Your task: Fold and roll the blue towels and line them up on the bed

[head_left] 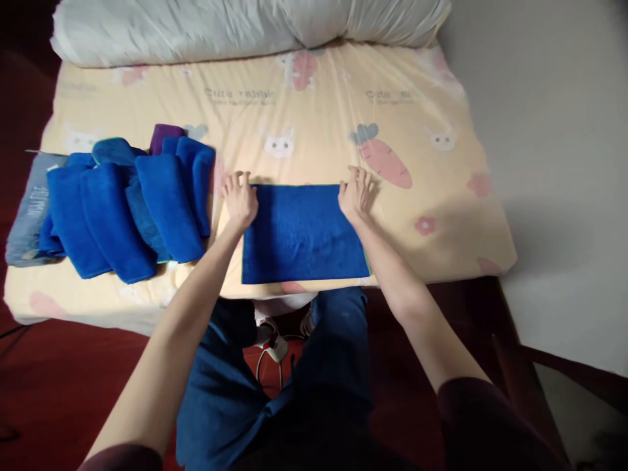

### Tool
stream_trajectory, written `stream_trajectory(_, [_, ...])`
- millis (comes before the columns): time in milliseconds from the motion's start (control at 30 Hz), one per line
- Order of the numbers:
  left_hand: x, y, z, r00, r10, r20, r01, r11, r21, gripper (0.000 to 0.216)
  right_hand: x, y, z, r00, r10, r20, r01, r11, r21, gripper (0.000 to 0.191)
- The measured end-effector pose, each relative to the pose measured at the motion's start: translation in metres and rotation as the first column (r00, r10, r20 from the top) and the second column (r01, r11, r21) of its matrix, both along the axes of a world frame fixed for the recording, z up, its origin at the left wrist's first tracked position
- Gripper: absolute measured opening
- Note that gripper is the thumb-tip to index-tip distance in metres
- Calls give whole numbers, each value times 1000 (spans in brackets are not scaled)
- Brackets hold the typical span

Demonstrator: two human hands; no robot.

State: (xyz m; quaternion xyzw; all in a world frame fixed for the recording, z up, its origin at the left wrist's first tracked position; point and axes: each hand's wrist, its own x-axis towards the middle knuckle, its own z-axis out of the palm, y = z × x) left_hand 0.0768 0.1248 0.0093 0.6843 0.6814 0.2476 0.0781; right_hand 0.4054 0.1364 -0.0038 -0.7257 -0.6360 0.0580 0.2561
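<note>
A blue towel (304,239) with a thin green edge lies flat in a rectangle near the front edge of the bed, slightly creased in its middle. Over its far left corner rests my left hand (240,201), fingers bent and apart, the thumb on the cloth side. My right hand (356,193) mirrors it at the far right corner, its fingers spread past the towel's far edge. Both hands cover the corners beneath them. To the left, several folded blue towels (115,216) lie overlapping in a heap, with a purple cloth (165,137) behind them.
A grey-blue folded cloth (32,216) lies at the heap's left side. The bed has a yellow rabbit-and-carrot sheet (304,144), and a rolled pale quilt (220,29) lies along its far side. A pale wall (564,163) stands at right. Below are a white power strip (275,347) and cables.
</note>
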Motion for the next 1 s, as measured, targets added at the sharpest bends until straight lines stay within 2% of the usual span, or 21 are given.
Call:
stream_trajectory(100, [33, -30, -13, 974, -214, -77, 214, 977, -10, 58, -50, -33, 6, 947, 309, 90, -305, 951, -57, 56])
stream_trajectory(200, [49, -49, -30, 952, -299, -60, 294, 953, -77, 66, -75, -58, -4, 860, 504, 76, -487, 856, -175, 61])
stream_trajectory(267, [47, -52, -39, 963, -268, -38, 264, 961, -87, 69, -70, -64, -14, 862, 501, 68, -477, 850, -223, 63])
stream_trajectory(400, [27, -41, -47, 988, -154, 3, 154, 986, -69, 73, -20, -53, -26, 938, 330, 106, -294, 919, -262, 67])
stream_trajectory(500, [14, -28, -46, 994, -110, 23, 111, 990, -81, 77, 17, -42, -26, 957, 251, 144, -204, 938, -279, 69])
stream_trajectory(600, [13, -26, -41, 995, -86, 47, 90, 991, -98, 77, 27, -37, -21, 958, 215, 189, -153, 943, -294, 68])
stream_trajectory(667, [20, -36, -35, 995, -87, 52, 92, 990, -104, 76, 12, -41, -15, 964, 166, 209, -108, 959, -262, 66])
stream_trajectory(733, [35, -56, -30, 989, -143, 41, 146, 984, -102, 74, -16, -57, -9, 970, 155, 185, -118, 973, -196, 64])
stream_trajectory(800, [54, -83, -27, 964, -265, 19, 266, 959, -101, 71, -52, -84, -5, 958, 258, 126, -238, 959, -154, 64])
stream_trajectory(867, [73, -114, -28, 926, -378, -2, 376, 920, -113, 68, -84, -118, -6, 909, 409, 72, -392, 902, -181, 63])
stream_trajectory(900, [80, -130, -29, 915, -404, -11, 400, 909, -120, 67, -96, -136, -7, 893, 446, 52, -429, 882, -197, 62])
stream_trajectory(1000, [84, -167, -31, 924, -382, -38, 373, 917, -137, 63, -105, -178, -13, 909, 416, 39, -401, 895, -196, 59])
